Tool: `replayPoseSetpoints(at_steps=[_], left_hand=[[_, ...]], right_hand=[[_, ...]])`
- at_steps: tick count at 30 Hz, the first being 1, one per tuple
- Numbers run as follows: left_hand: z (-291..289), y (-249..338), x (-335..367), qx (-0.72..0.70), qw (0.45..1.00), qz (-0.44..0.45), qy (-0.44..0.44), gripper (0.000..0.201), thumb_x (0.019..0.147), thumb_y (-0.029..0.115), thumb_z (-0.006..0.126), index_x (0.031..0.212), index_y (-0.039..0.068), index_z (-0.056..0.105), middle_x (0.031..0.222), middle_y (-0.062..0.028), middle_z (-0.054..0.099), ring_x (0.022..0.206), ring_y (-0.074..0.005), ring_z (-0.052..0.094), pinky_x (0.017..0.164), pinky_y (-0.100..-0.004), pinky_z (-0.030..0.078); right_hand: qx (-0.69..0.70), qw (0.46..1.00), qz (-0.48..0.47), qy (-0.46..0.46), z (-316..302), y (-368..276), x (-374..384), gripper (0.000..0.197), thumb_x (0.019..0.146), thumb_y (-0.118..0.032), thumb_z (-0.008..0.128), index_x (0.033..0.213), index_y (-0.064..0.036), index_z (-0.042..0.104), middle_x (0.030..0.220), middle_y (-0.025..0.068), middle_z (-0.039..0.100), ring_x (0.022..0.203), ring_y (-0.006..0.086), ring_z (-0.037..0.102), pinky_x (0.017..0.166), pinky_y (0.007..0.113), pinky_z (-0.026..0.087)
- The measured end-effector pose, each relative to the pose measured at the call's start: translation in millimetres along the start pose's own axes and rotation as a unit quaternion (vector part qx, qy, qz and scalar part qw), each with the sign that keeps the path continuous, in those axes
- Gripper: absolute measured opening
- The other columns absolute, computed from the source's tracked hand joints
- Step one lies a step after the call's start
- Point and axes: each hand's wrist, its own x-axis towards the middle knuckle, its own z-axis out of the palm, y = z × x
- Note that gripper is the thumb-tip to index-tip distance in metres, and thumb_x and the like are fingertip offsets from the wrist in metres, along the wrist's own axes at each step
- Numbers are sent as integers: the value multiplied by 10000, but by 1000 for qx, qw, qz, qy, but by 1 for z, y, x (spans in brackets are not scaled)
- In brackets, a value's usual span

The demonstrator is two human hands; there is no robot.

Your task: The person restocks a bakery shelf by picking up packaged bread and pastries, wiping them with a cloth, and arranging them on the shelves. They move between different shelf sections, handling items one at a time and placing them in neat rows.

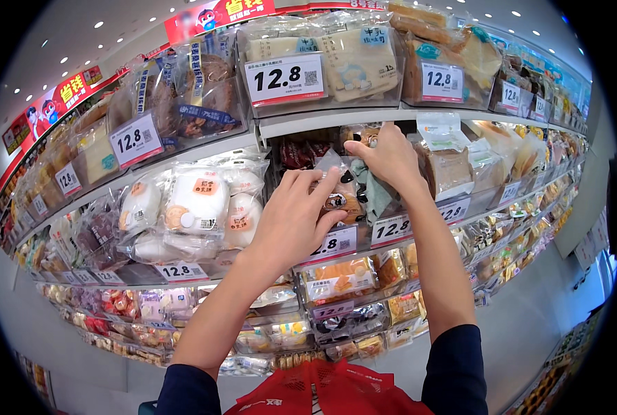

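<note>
My left hand (pixel 296 213) reaches into a middle-shelf compartment. Its thumb and index finger are apart around a clear bag of brown bread (pixel 350 200). My right hand (pixel 390 158) is just beyond, to the right, with its thumb pointing left and its other fingers curled, partly hidden. A crumpled grey-green cloth (pixel 377 191) hangs from under this right hand, against the bagged bread. Behind the right thumb lies another bread pack (pixel 361 133) with a dark printed pattern. Dark red packages (pixel 301 153) sit deeper in the compartment, left of the hands.
Bagged white buns (pixel 196 200) fill the shelf to the left. Sliced bread (pixel 453 166) stands on the right. Above are clear bins of white toast (pixel 357 63) behind price cards (pixel 285 77). Lower shelves hold more packs, including a yellow-orange one (pixel 341 278). A shelf edge runs under my hands.
</note>
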Motion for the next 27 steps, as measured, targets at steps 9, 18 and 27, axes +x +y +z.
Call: replayPoseSetpoints(at_steps=[9,18,27], left_hand=[[5,2,-5,11,999,23,29,588,821,215,723,1342,51,505,1170,-151,547,1086,-338,514,924,-415,451],[10,-1,-6,25,997,45,58,574,804,190,729,1300,14,501,1127,-169,549,1069,-325,520,919,-398,454],[4,-6,-3,-20,999,23,14,508,872,156,663,1340,38,503,1215,-167,552,1134,-346,511,973,-405,441]], right_hand=[[-115,989,-29,86,33,4,20,440,751,-402,675,857,25,682,924,245,660,798,397,680,705,478,547],[-53,991,-24,118,-11,0,-19,505,696,-354,709,1006,38,635,982,209,673,919,375,657,807,442,515],[11,988,-23,155,-66,4,-42,518,669,-319,712,1047,30,658,985,228,690,941,374,662,849,417,508]])
